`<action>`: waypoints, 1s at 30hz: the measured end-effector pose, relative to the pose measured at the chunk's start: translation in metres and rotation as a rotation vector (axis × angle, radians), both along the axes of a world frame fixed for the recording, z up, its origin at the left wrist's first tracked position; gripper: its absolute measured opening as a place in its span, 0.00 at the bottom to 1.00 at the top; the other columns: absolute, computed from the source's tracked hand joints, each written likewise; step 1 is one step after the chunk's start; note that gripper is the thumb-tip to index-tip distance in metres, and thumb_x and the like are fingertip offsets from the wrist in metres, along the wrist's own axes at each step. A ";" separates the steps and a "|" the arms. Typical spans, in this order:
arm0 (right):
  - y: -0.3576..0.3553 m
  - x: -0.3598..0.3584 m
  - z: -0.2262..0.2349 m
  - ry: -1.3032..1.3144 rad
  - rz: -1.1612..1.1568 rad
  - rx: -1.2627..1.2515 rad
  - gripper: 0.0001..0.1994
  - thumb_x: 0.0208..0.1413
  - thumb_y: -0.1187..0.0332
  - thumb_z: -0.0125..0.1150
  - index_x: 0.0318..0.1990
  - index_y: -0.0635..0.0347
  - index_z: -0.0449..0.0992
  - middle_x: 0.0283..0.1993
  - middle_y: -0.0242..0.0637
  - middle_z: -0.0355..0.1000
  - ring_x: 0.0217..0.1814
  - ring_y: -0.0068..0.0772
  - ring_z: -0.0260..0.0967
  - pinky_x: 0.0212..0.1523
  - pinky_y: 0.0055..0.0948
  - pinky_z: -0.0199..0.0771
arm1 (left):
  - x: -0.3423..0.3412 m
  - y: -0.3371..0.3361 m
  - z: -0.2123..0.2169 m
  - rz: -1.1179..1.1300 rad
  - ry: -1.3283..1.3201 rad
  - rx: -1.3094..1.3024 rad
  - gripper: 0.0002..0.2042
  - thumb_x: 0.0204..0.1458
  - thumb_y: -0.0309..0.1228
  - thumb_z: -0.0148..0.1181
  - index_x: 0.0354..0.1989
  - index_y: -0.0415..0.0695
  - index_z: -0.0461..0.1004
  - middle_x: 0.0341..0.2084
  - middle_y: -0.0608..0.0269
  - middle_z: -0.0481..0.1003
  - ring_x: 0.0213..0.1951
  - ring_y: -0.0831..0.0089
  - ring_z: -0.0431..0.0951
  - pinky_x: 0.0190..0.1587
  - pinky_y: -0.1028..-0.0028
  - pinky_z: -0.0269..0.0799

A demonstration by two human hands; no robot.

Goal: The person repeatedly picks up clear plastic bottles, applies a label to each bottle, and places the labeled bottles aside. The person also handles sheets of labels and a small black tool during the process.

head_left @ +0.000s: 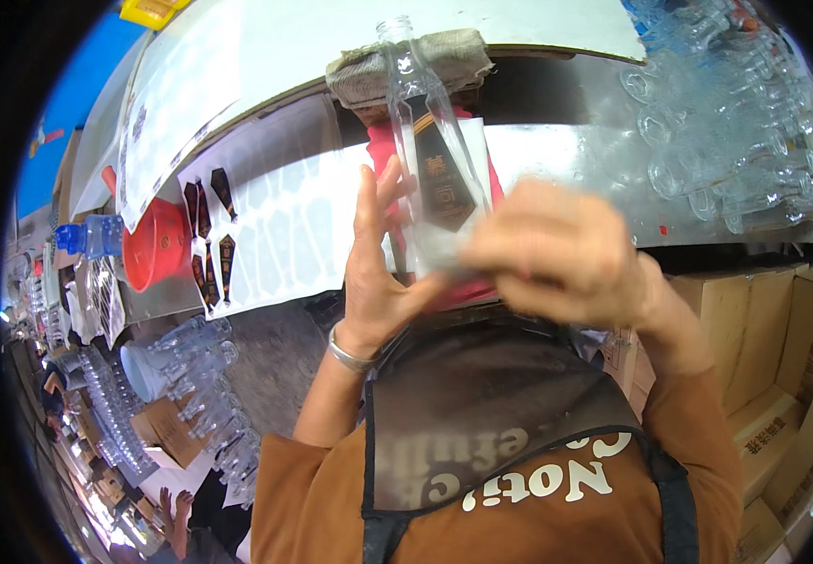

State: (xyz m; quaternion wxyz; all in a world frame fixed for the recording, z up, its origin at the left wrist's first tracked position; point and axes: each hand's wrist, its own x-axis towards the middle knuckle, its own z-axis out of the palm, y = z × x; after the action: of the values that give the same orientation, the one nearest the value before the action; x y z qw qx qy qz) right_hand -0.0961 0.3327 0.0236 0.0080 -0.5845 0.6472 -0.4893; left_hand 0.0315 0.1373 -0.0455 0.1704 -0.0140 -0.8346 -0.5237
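Note:
A clear glass bottle [406,75] lies tilted in front of me, its neck resting on a folded grey cloth pad [350,80]. A black label with gold marks [439,164] is on its side. My left hand [373,254] holds the bottle's lower left side, thumb toward its base and fingers along its edge. My right hand [566,258] is closed and smeared by motion over the lower right of the bottle. Beneath its fingers shows a pale blurred thing [439,249], too unclear to name. Pink material [383,141] lies under the bottle.
To the left lies a label sheet [279,226] with several dark labels [225,193], beside a red bowl [154,244]. Many clear bottles [726,141] lie on the right of the metal table. Cardboard boxes [745,338] stand low right; more bottles [195,367] stand lower left.

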 end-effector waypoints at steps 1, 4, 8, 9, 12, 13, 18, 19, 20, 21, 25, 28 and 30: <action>-0.013 -0.016 0.007 0.118 -0.120 -0.051 0.16 0.43 0.76 0.71 0.43 0.58 0.82 0.40 0.39 0.78 0.40 0.40 0.76 0.39 0.35 0.78 | 0.000 0.003 0.003 0.007 -0.010 -0.006 0.61 0.39 0.27 0.78 0.76 0.39 0.34 0.70 0.40 0.57 0.68 0.53 0.64 0.63 0.59 0.68; -0.042 -0.044 0.005 0.333 -0.209 -0.056 0.14 0.44 0.74 0.70 0.41 0.55 0.82 0.42 0.38 0.77 0.42 0.39 0.76 0.41 0.34 0.78 | -0.004 0.009 0.008 0.033 0.007 -0.039 0.62 0.38 0.25 0.78 0.76 0.39 0.33 0.70 0.40 0.58 0.66 0.52 0.66 0.63 0.59 0.68; -0.035 -0.010 0.021 0.099 0.142 0.189 0.08 0.45 0.72 0.68 0.34 0.57 0.79 0.33 0.39 0.73 0.35 0.41 0.76 0.37 0.36 0.79 | -0.001 0.012 0.004 0.060 0.038 -0.029 0.60 0.38 0.25 0.78 0.75 0.34 0.36 0.70 0.44 0.58 0.64 0.53 0.70 0.61 0.60 0.71; -0.043 -0.025 0.011 0.133 -0.003 0.145 0.07 0.47 0.72 0.67 0.35 0.58 0.79 0.34 0.40 0.74 0.35 0.41 0.76 0.37 0.35 0.79 | 0.001 0.012 0.005 0.072 0.005 -0.060 0.60 0.38 0.25 0.78 0.75 0.34 0.36 0.70 0.43 0.59 0.64 0.53 0.70 0.61 0.60 0.71; -0.056 -0.074 0.011 0.138 -0.391 -0.034 0.09 0.49 0.74 0.64 0.39 0.59 0.80 0.40 0.43 0.77 0.38 0.44 0.76 0.39 0.35 0.78 | -0.002 0.012 0.011 0.063 0.005 -0.113 0.63 0.36 0.23 0.77 0.76 0.41 0.31 0.70 0.39 0.56 0.66 0.51 0.66 0.61 0.57 0.70; -0.051 -0.067 0.004 0.208 -0.338 -0.069 0.09 0.48 0.75 0.65 0.39 0.58 0.80 0.40 0.42 0.77 0.39 0.44 0.76 0.40 0.36 0.78 | 0.000 0.012 0.009 0.068 0.017 -0.146 0.63 0.36 0.23 0.77 0.76 0.41 0.31 0.70 0.38 0.55 0.66 0.51 0.66 0.62 0.57 0.69; 0.008 0.012 0.004 -0.216 0.209 0.142 0.11 0.51 0.71 0.67 0.42 0.60 0.79 0.34 0.41 0.74 0.37 0.42 0.75 0.42 0.37 0.77 | -0.008 0.020 0.010 0.087 0.036 -0.337 0.63 0.39 0.28 0.79 0.76 0.39 0.31 0.70 0.35 0.53 0.68 0.47 0.63 0.64 0.54 0.67; 0.015 0.007 0.005 -0.360 0.080 0.179 0.13 0.54 0.73 0.65 0.48 0.61 0.79 0.37 0.40 0.76 0.38 0.36 0.75 0.41 0.33 0.76 | -0.009 0.026 0.014 0.123 0.047 -0.376 0.62 0.40 0.27 0.79 0.76 0.39 0.32 0.70 0.36 0.54 0.68 0.48 0.63 0.64 0.55 0.68; 0.020 0.000 0.005 -0.502 -0.049 0.215 0.16 0.57 0.75 0.63 0.53 0.61 0.79 0.39 0.39 0.77 0.38 0.29 0.74 0.41 0.29 0.75 | -0.011 0.030 0.017 0.151 0.035 -0.320 0.62 0.40 0.24 0.77 0.76 0.39 0.31 0.69 0.36 0.56 0.67 0.50 0.64 0.63 0.56 0.69; 0.020 -0.005 -0.001 -0.951 -0.189 0.138 0.11 0.63 0.70 0.60 0.50 0.64 0.79 0.40 0.37 0.78 0.38 0.22 0.73 0.41 0.24 0.74 | -0.011 0.030 0.019 0.145 0.031 -0.248 0.61 0.40 0.22 0.76 0.76 0.39 0.30 0.69 0.37 0.56 0.67 0.51 0.64 0.62 0.57 0.70; 0.014 -0.029 -0.055 -1.188 -0.157 0.265 0.27 0.74 0.51 0.40 0.48 0.69 0.78 0.38 0.38 0.80 0.21 0.18 0.62 0.25 0.19 0.62 | -0.010 0.023 0.019 0.039 -0.072 0.457 0.60 0.43 0.17 0.70 0.76 0.40 0.25 0.69 0.44 0.58 0.68 0.56 0.62 0.67 0.57 0.63; -0.003 0.003 -0.025 -1.203 -0.166 0.316 0.23 0.72 0.56 0.45 0.51 0.68 0.79 0.34 0.33 0.79 0.21 0.17 0.62 0.24 0.20 0.62 | -0.011 0.019 0.013 0.030 0.043 0.342 0.49 0.47 0.26 0.71 0.74 0.33 0.44 0.71 0.40 0.54 0.71 0.55 0.57 0.73 0.61 0.51; 0.001 0.014 -0.017 -0.717 -0.344 0.320 0.15 0.66 0.68 0.55 0.53 0.72 0.76 0.36 0.42 0.82 0.23 0.19 0.68 0.29 0.26 0.70 | -0.008 0.014 0.010 0.099 0.069 -0.086 0.49 0.46 0.28 0.72 0.75 0.39 0.47 0.72 0.37 0.50 0.72 0.45 0.54 0.72 0.60 0.52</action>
State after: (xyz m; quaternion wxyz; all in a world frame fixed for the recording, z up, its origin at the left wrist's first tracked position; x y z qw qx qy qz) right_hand -0.0825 0.3340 0.0062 0.2416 -0.2524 0.7592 -0.5491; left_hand 0.0232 0.1514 -0.0353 0.2238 0.0020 -0.8497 -0.4775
